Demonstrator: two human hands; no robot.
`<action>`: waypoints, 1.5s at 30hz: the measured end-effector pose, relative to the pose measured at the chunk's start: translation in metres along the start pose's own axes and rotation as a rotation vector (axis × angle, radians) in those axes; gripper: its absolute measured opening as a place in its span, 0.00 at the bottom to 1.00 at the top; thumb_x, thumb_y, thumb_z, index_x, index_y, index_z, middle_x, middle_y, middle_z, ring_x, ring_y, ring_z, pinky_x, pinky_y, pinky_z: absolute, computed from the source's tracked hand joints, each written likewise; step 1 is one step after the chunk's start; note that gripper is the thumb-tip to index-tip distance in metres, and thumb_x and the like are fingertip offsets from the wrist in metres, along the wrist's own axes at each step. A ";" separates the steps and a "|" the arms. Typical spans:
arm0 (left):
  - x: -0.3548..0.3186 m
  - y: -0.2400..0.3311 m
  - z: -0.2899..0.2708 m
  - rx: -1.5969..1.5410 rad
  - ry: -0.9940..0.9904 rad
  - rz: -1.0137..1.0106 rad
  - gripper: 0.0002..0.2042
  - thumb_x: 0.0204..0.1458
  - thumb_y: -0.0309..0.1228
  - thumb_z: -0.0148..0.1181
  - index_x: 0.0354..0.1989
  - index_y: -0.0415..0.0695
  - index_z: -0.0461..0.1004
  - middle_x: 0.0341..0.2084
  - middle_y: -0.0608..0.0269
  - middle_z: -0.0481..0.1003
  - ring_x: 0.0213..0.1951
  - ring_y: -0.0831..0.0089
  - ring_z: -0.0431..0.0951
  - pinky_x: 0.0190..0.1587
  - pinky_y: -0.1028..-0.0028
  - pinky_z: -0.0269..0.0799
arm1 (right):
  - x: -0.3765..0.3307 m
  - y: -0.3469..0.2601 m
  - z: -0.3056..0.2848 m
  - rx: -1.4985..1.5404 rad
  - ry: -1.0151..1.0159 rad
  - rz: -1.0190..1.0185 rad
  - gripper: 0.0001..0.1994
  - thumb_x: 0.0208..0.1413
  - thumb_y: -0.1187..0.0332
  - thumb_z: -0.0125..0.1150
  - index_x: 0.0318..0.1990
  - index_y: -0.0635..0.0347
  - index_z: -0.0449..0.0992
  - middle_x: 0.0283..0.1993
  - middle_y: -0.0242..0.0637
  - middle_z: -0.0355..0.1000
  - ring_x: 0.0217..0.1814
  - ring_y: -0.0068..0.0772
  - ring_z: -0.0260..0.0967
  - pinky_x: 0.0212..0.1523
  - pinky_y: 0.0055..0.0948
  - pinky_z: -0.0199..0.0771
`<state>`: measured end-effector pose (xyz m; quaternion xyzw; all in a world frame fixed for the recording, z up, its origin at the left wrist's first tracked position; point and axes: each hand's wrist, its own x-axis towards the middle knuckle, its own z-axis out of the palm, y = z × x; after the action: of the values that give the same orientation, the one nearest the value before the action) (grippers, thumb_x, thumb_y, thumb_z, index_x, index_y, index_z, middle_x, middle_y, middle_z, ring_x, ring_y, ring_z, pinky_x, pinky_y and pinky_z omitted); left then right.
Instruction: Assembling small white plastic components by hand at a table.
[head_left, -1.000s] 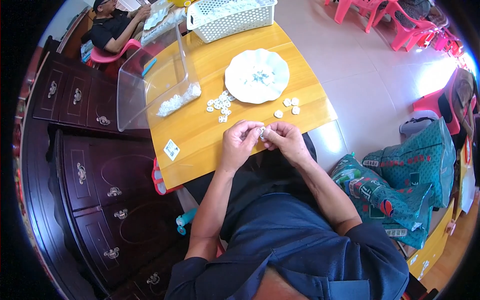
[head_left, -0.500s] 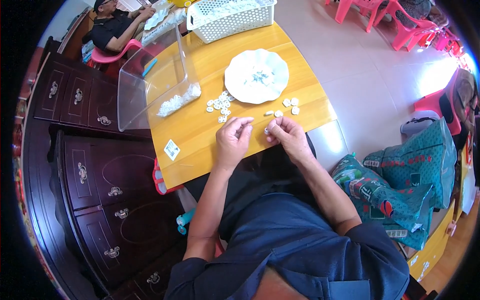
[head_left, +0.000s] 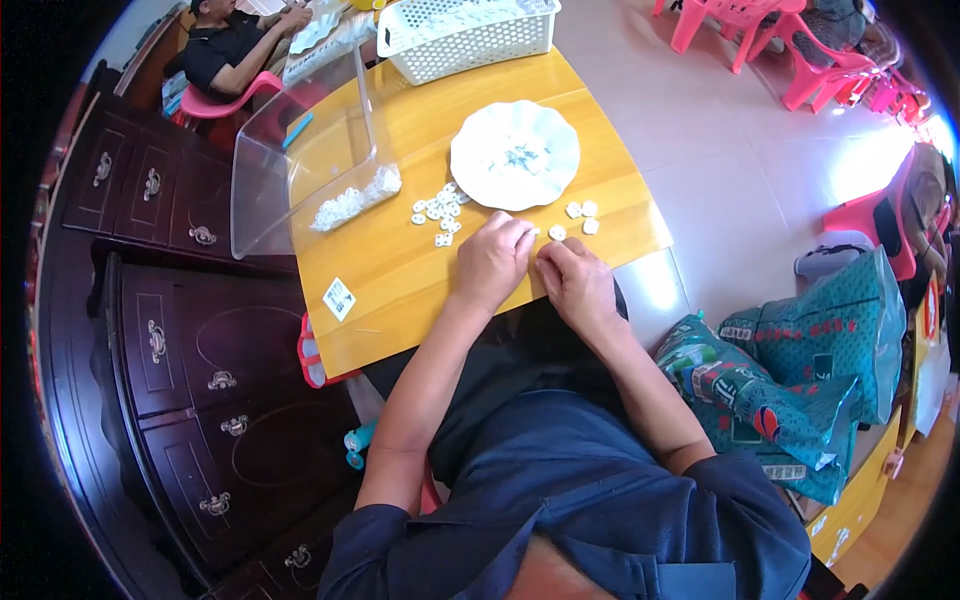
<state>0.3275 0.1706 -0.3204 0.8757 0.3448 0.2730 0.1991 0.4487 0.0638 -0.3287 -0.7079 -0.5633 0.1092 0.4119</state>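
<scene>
My left hand (head_left: 494, 262) reaches over the table's near part, its thumb and fingertips closed on a small white piece (head_left: 536, 231). Close beside it, my right hand (head_left: 582, 288) is closed in a pinch near the table edge; whatever it grips is hidden by the fingers. Just beyond the right fingertips lies a round white plastic piece (head_left: 557, 232). Several similar pieces (head_left: 590, 209) sit a little farther right. A loose group of small white ring-like pieces (head_left: 441, 205) lies left of my hands. Farther off stands a white scalloped plate (head_left: 468, 160) holding tiny dark and pale bits.
On the table (head_left: 400, 290), a clear plastic bin (head_left: 262, 200) lies at the left with white pieces inside. A white perforated basket (head_left: 465, 55) stands at the far edge. Green bags (head_left: 800, 350) stand at the right. Another person (head_left: 225, 55) sits at far left.
My left hand has moved right and forward and closed on the small white piece that lay on the table. The white piece seen in my right fingers is now hidden.
</scene>
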 end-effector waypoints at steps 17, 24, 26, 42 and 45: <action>-0.043 -0.005 -0.051 -0.900 -0.331 -0.557 0.09 0.62 0.33 0.63 0.34 0.40 0.79 0.22 0.75 0.73 0.21 0.88 0.66 0.23 0.84 0.63 | 0.000 -0.016 -0.001 0.773 -0.299 0.347 0.08 0.65 0.69 0.60 0.46 0.63 0.77 0.32 0.33 0.76 0.30 0.21 0.72 0.33 0.22 0.73; -0.094 -0.019 -0.113 -0.248 0.025 -0.347 0.07 0.51 0.25 0.67 0.38 0.38 0.79 0.30 0.54 0.79 0.33 0.62 0.82 0.35 0.68 0.76 | -0.005 -0.015 -0.005 1.315 -0.287 0.713 0.07 0.66 0.67 0.60 0.45 0.59 0.76 0.35 0.31 0.77 0.29 0.18 0.72 0.29 0.18 0.72; -0.121 -0.041 -0.136 0.063 0.061 -0.347 0.10 0.50 0.24 0.65 0.41 0.40 0.79 0.35 0.53 0.78 0.38 0.52 0.80 0.40 0.62 0.76 | -0.004 -0.019 0.001 1.377 -0.317 0.742 0.07 0.65 0.68 0.60 0.46 0.59 0.76 0.35 0.31 0.77 0.29 0.19 0.72 0.28 0.18 0.72; -0.161 -0.112 -0.171 0.421 -0.093 -0.212 0.04 0.54 0.24 0.61 0.33 0.41 0.71 0.31 0.53 0.72 0.38 0.53 0.77 0.37 0.58 0.74 | -0.005 -0.042 0.040 1.769 -0.556 0.974 0.09 0.68 0.66 0.57 0.48 0.60 0.76 0.41 0.34 0.80 0.35 0.20 0.79 0.35 0.19 0.83; -0.158 -0.117 -0.170 0.520 -0.180 -0.154 0.05 0.55 0.25 0.58 0.34 0.41 0.68 0.31 0.52 0.71 0.38 0.53 0.76 0.37 0.56 0.74 | -0.007 -0.042 0.040 1.767 -0.538 0.966 0.09 0.67 0.66 0.57 0.48 0.60 0.76 0.41 0.35 0.80 0.36 0.22 0.80 0.36 0.20 0.83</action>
<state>0.0681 0.1649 -0.3058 0.8893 0.4498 0.0808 0.0180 0.3923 0.0774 -0.3267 -0.2567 -0.0129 0.7899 0.5567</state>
